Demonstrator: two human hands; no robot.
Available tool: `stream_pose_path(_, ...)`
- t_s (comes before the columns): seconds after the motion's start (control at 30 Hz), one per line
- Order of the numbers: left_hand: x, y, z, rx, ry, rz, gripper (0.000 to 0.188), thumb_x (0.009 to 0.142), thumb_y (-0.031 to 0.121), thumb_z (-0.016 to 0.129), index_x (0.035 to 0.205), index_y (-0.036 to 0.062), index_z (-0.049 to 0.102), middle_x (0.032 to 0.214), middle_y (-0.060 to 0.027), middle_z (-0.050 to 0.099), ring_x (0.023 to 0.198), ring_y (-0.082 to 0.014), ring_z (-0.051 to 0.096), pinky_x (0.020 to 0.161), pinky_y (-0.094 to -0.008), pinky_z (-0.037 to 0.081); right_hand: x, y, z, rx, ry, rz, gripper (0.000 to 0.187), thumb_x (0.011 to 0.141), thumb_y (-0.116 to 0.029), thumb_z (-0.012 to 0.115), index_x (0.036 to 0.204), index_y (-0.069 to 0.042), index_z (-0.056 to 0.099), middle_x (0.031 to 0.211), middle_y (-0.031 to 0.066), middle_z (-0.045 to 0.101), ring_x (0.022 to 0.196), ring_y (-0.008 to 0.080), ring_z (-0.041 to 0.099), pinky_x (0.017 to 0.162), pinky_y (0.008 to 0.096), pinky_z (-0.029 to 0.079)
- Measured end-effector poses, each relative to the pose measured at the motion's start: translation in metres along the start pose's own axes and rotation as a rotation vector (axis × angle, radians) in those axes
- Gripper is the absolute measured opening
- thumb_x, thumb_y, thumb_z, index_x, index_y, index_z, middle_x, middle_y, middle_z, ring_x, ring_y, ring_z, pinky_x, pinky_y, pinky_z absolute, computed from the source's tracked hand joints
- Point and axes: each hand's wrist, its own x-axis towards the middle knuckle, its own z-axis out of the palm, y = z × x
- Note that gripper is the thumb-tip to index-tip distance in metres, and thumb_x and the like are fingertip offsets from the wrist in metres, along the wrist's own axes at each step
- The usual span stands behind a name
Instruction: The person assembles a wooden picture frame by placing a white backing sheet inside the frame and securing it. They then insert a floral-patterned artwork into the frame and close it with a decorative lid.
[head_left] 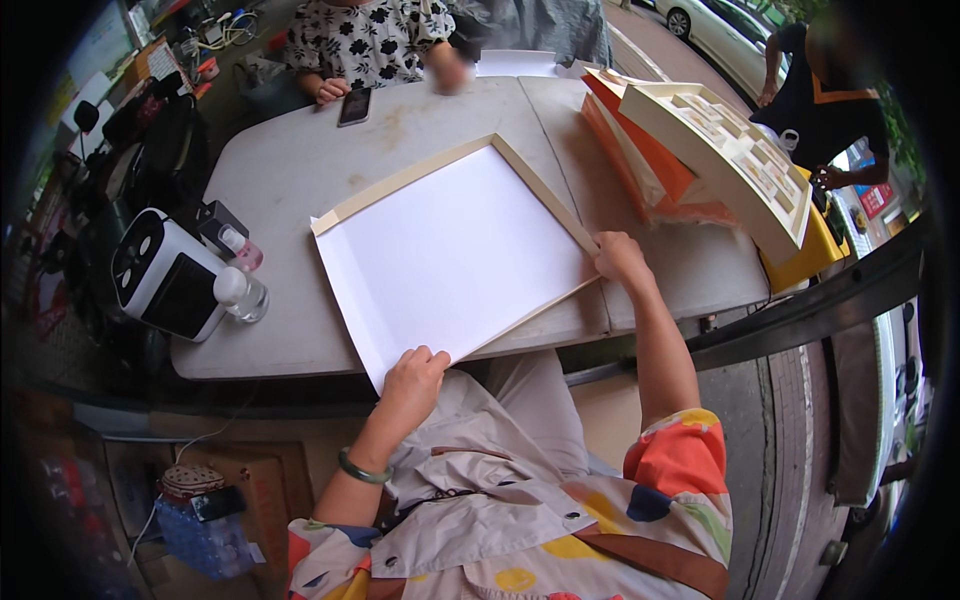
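Observation:
A shallow cardboard tray lies in front of me, white inside, with cream walls raised along its far, right and near sides. Its left side looks like a white flap without a raised cream wall. At the near left corner, my left hand is closed on the tray's edge, fingers curled over it and a green bangle on the wrist. My right hand grips the right corner, where the right and near walls meet. Parts of both hands' fingers are hidden by the tray and by the hands themselves.
On the white folding table, a white-and-black device, a pink bottle and a clear bottle stand left. A phone lies near a person opposite. A compartmented cream tray leans over orange sheets right.

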Motion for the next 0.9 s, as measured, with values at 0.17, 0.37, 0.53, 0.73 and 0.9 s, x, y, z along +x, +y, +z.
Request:
stream_pose_path(0.17,0.015,0.018,0.015,-0.033,-0.074,0.023,0.009,0.086,0.002,0.063,0.095,0.0032,0.06,0.083,-0.0158,0.058,0.082,-0.0362,0.062,0.071,-0.0459,0.052,0.012,0.004,0.015,0.002,0.18,0.062,0.018,0.082,-0.008,0.061,0.095,-0.009,0.072,0.098,0.0223,0.071,0.093,0.0454,0.067,0.084,0.0528,0.055)
stream_pose_path(0.37,0.028,0.022,0.019,-0.031,-0.089,0.036,0.006,0.086,0.0,0.062,0.091,0.0012,0.059,0.082,-0.0173,0.059,0.081,-0.0374,0.062,0.071,-0.0462,0.052,0.033,0.008,0.012,-0.071,0.117,0.061,0.02,0.086,-0.006,0.057,0.097,-0.006,0.073,0.099,0.0224,0.072,0.096,0.0429,0.069,0.085,0.0501,0.057)
stream_pose_path(0.53,0.034,0.028,0.026,-0.068,-0.087,0.061,0.007,0.085,0.001,0.064,0.09,0.0011,0.059,0.083,-0.0179,0.06,0.079,-0.0387,0.063,0.07,-0.0469,0.053,0.049,-0.006,0.012,-0.176,0.19,0.017,0.02,0.089,-0.008,0.057,0.093,-0.002,0.075,0.094,0.0199,0.074,0.09,0.0388,0.073,0.077,0.0458,0.061)
stream_pose_path(0.73,0.035,0.037,0.03,-0.121,-0.077,0.069,0.003,0.086,0.0,0.058,0.089,0.0006,0.058,0.082,-0.02,0.06,0.078,-0.0404,0.065,0.068,-0.048,0.055,0.057,-0.013,0.025,-0.174,0.331,-0.008,0.017,0.088,-0.008,0.058,0.086,-0.005,0.074,0.092,0.0177,0.074,0.086,0.0366,0.074,0.073,0.0461,0.061)
stream_pose_path(0.9,0.037,0.034,0.03,-0.157,-0.075,0.061,0.007,0.085,0.001,0.062,0.09,0.0007,0.057,0.083,-0.0204,0.06,0.078,-0.0415,0.064,0.069,-0.0492,0.054,0.062,-0.006,0.034,-0.12,0.348,-0.014,0.013,0.08,-0.006,0.061,0.09,-0.005,0.07,0.095,0.0183,0.07,0.089,0.0404,0.07,0.075,0.0496,0.059)
